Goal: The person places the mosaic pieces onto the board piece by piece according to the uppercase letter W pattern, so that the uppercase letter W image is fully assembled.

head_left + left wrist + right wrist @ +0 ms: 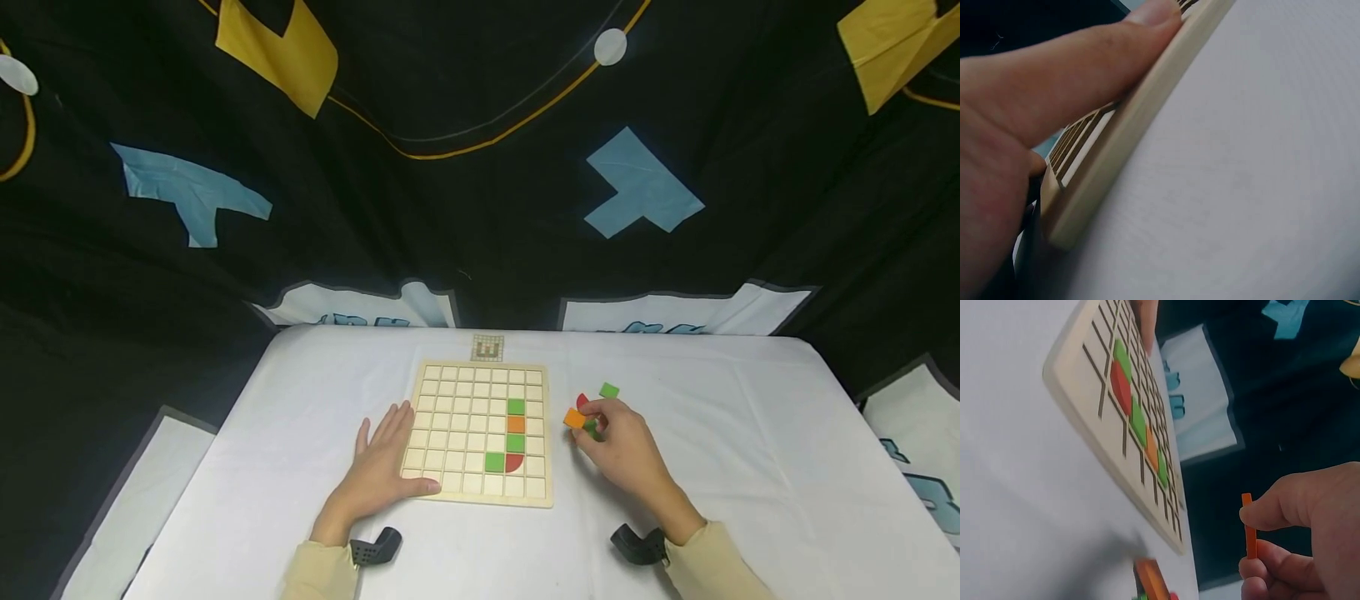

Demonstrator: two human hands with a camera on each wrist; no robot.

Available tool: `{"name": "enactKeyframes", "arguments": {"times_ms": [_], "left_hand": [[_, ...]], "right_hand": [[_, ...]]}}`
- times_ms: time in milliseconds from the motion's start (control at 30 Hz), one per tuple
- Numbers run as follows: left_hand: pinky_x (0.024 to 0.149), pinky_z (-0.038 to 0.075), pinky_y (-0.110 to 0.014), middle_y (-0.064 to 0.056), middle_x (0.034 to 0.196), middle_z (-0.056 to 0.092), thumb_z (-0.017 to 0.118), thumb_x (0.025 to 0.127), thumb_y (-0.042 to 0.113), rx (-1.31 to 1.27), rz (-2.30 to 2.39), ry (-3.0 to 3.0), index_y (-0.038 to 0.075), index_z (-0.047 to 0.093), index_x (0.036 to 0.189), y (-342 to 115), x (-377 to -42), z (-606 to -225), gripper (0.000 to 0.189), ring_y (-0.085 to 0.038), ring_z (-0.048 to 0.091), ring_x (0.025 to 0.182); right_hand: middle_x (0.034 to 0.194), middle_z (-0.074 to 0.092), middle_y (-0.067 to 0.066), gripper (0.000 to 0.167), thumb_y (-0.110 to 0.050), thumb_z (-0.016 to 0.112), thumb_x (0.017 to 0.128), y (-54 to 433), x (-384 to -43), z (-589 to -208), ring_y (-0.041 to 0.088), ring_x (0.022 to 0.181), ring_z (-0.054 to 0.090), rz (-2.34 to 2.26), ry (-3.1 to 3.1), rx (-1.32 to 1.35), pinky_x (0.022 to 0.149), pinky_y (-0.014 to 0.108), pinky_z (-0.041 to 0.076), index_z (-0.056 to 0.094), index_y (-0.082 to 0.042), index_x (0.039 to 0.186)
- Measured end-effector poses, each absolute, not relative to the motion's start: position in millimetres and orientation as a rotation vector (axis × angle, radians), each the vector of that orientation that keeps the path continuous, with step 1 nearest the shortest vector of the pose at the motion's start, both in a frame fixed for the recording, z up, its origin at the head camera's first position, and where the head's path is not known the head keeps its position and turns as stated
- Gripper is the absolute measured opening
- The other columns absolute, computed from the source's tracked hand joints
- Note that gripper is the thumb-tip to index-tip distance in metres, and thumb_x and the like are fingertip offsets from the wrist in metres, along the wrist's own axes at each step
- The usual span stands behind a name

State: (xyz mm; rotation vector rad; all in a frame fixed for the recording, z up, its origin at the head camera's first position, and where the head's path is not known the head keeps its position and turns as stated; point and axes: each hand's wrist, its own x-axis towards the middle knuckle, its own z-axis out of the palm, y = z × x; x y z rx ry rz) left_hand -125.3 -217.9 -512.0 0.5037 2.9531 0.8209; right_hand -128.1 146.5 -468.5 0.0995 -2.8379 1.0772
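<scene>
A light wooden grid board [453, 483] lies on the white table, its cells framed by raised lines. In it sit green tiles [516, 407], an orange tile [516, 425] and a red rounded tile [514, 462], towards the right side. My left hand [381, 471] rests at the board's left edge with fingers spread, the thumb [1085, 65] lying over the front rim. To the right of the board, my right hand [621, 440] pinches an orange square tile [1249, 528] between thumb and fingers, above a small group of tiles partly hidden by the hand.
Loose tiles lie right of the board: a green tile [609, 390], a red piece [582, 401] and another orange tile [1152, 579]. A small patterned grid card [487, 347] touches the board's far side. Behind the table hangs a dark patterned cloth [480, 233].
</scene>
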Motion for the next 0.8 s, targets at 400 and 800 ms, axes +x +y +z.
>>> {"name": "enactKeyframes", "arguments": {"times_ms": [400, 800], "left_hand": [[0.116, -0.007, -0.066, -0.022, 0.164, 0.019, 0.080, 0.069, 0.066, 0.515, 0.834, 2.953, -0.007, 0.023, 0.155, -219, -125, -514, 0.127, -0.041, 0.012, 0.152], [0.116, -0.008, -0.066, -0.022, 0.164, 0.018, 0.078, 0.068, 0.069, 0.514, 0.833, 2.952, -0.007, 0.023, 0.156, -219, -127, -516, 0.128, -0.040, 0.012, 0.152]], "right_hand": [[0.086, 0.061, 0.002, 0.025, -0.008, 0.074, 0.080, 116, -123, -470, 0.013, 0.068, 0.048, 1.118, -2.819, 0.210, 0.060, 0.027, 0.041, 0.072, -0.006, 0.105], [0.088, 0.064, 0.000, 0.023, -0.008, 0.075, 0.078, 89, -120, -475, 0.010, 0.070, 0.048, 1.156, -2.774, 0.347, 0.060, 0.024, 0.042, 0.074, -0.008, 0.101]]}}
